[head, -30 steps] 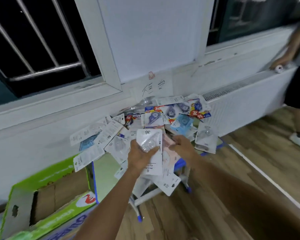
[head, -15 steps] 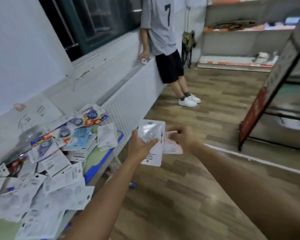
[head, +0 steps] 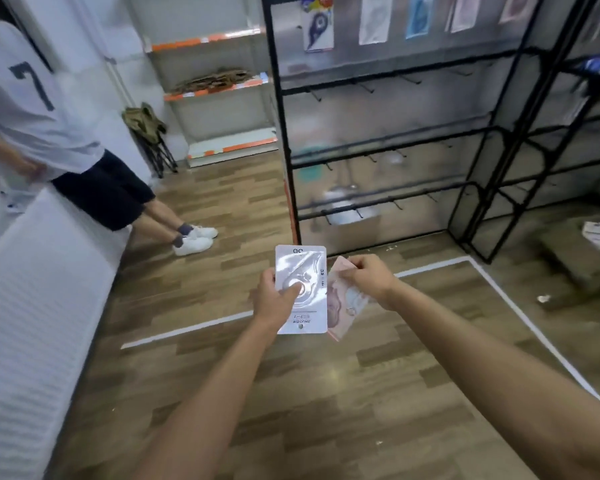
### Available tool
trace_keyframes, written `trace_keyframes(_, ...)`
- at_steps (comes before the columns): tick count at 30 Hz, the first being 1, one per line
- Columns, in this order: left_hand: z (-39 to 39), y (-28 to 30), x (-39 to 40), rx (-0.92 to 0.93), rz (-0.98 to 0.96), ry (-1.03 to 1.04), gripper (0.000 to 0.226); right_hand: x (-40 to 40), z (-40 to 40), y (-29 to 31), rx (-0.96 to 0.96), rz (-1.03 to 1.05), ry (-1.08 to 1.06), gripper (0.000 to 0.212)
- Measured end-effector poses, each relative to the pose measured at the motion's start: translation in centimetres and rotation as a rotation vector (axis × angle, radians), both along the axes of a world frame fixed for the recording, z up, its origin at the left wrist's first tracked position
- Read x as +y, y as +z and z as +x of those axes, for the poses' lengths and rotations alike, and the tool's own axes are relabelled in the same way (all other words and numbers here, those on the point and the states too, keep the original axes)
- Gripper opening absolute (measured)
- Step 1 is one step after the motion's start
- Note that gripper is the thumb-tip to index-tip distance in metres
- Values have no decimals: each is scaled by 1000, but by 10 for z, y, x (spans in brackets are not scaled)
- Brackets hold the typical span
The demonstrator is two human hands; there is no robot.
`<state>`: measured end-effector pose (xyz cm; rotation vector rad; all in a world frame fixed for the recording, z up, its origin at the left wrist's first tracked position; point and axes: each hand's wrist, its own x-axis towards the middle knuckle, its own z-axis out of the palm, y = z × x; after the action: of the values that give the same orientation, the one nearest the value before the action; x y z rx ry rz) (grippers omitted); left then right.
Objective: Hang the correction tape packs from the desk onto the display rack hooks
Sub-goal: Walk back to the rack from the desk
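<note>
White pack upright in my left hand, long axis vertical, print upside down, hang hole at bottom; thumb clamped on its blister. Pink pack tilted just behind it, pinched at its top by my right hand fingers. Both arms stretched forward over the floor, display rack ahead. Pink pack's print blurred, partly hidden.

pink pack half hidden behind white pack, rack blurred
</note>
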<state>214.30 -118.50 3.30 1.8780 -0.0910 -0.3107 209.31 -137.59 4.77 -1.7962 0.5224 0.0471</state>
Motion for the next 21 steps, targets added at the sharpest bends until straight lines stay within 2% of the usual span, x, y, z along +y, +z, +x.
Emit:
trace_keyframes(3,17,3,-70,-22,-26,-109,25,-64,-5,4,-37,-10,-138,15)
trace_keyframes(7,50,8,-160,8,-83,-211,28,-144,2,14,-102,-73,-335,23)
trace_keyframes(13,125,27,-301,11,-198,-291,30,-261,42,39,-258,-13,-556,13)
trace_keyframes(17,165,48,-390,47,-254,-375,34,-331,70,60,-317,97,-636,9)
trace_keyframes(21,193,70,-462,17,-280,-441,39,-394,97,75,-354,75,-707,9)
